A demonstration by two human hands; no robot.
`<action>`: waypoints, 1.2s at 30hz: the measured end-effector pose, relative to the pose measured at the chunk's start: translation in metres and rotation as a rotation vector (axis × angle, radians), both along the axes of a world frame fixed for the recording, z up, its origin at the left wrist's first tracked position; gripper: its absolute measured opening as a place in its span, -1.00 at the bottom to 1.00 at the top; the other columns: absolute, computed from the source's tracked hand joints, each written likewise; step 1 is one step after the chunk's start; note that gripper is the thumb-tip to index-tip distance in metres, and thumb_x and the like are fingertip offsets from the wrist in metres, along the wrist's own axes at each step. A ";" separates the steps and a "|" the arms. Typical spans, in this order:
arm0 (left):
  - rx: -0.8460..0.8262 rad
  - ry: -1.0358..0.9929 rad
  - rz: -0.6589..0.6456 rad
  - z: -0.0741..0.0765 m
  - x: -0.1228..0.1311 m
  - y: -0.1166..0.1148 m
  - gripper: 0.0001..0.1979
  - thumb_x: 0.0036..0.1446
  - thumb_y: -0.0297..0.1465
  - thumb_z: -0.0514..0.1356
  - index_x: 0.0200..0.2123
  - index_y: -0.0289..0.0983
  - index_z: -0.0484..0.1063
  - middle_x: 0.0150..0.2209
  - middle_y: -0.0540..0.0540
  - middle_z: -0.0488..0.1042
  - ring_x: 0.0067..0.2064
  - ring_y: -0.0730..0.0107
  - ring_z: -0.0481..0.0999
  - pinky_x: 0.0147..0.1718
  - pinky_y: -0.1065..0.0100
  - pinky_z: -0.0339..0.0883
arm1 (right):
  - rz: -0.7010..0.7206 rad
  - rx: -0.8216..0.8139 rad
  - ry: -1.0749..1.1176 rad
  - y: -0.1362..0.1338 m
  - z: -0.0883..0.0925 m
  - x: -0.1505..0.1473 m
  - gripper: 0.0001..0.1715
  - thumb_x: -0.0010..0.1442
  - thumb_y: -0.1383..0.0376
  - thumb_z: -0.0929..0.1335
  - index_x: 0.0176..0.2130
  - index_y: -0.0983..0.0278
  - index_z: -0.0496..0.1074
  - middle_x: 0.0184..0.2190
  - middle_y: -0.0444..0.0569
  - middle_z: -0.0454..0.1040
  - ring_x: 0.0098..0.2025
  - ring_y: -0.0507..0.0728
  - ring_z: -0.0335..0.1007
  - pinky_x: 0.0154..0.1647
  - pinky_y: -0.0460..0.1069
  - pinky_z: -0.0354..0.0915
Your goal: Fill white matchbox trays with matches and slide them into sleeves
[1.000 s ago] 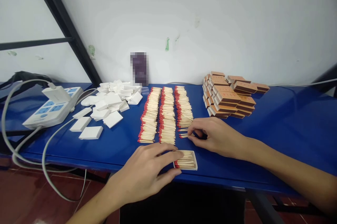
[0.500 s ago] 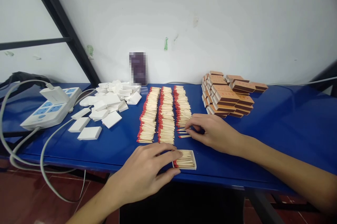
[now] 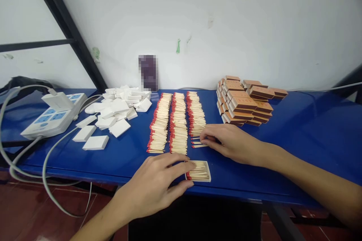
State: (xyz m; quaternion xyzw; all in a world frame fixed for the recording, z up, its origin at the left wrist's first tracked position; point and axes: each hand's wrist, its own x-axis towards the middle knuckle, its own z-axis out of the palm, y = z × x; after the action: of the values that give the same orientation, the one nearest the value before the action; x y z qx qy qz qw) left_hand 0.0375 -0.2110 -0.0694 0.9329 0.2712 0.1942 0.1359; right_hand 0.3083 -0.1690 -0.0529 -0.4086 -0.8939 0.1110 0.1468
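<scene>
My left hand (image 3: 161, 180) lies at the table's front edge, its fingertips on the left end of a small white tray (image 3: 209, 173) filled with matches (image 3: 199, 175). My right hand (image 3: 226, 143) is at the near end of the right row of red-headed matches (image 3: 195, 111), thumb and forefinger pinched together at the tail ends of a few loose matches (image 3: 197, 145). Two more match rows stand to the left, a middle one (image 3: 178, 124) and a left one (image 3: 160, 124). The match heads all point left.
White boxes (image 3: 119, 128) lie heaped at the left, beside a power strip (image 3: 53, 120) with white cables. Brown matchboxes (image 3: 243, 103) are stacked at the back right. A pixelated dark object (image 3: 149, 73) leans on the wall.
The thumb and forefinger of my right hand have closed together over the tails of the loose matches, with a slight shift right. My left hand and the tray remain in place.
</scene>
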 end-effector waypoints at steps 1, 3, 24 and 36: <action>0.002 0.000 0.000 0.000 0.000 0.000 -0.72 0.39 -0.29 0.14 0.13 -0.11 0.38 0.11 -0.05 0.49 0.05 0.19 0.55 -0.03 0.17 0.48 | 0.015 -0.010 0.004 0.000 0.000 0.001 -0.80 0.39 0.31 0.23 -0.28 0.24 0.38 -0.35 -0.08 0.46 -0.34 0.09 0.34 -0.33 -0.05 0.17; 0.007 0.003 0.004 0.000 0.000 -0.001 -0.72 0.39 -0.29 0.14 0.13 -0.10 0.38 0.11 -0.05 0.49 0.04 0.19 0.55 -0.05 0.18 0.48 | 0.007 -0.016 0.016 0.001 -0.001 0.002 -0.79 0.40 0.30 0.23 -0.27 0.24 0.40 -0.35 -0.08 0.48 -0.33 0.09 0.36 -0.32 -0.04 0.18; -0.004 0.009 0.002 0.001 0.001 0.001 -0.71 0.39 -0.30 0.14 0.15 -0.08 0.37 0.10 -0.04 0.49 0.05 0.19 0.55 -0.04 0.16 0.48 | -0.072 0.102 0.045 0.007 -0.006 -0.005 -0.84 0.33 0.35 0.31 -0.29 0.26 0.48 -0.44 -0.13 0.41 -0.47 0.02 0.25 -0.39 -0.08 0.12; -0.002 0.001 -0.002 0.000 0.001 0.000 -0.71 0.40 -0.29 0.13 0.14 -0.10 0.37 0.10 -0.05 0.49 0.04 0.20 0.55 -0.04 0.17 0.48 | -0.089 0.070 0.054 0.007 -0.006 -0.004 -0.85 0.31 0.35 0.31 -0.32 0.25 0.45 -0.45 -0.14 0.39 -0.47 0.02 0.22 -0.39 -0.07 0.12</action>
State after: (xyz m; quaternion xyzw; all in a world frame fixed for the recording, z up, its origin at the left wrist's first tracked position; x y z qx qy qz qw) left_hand 0.0382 -0.2111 -0.0690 0.9332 0.2703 0.1932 0.1367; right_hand 0.3040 -0.1616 -0.0584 -0.4393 -0.8740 0.0839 0.1897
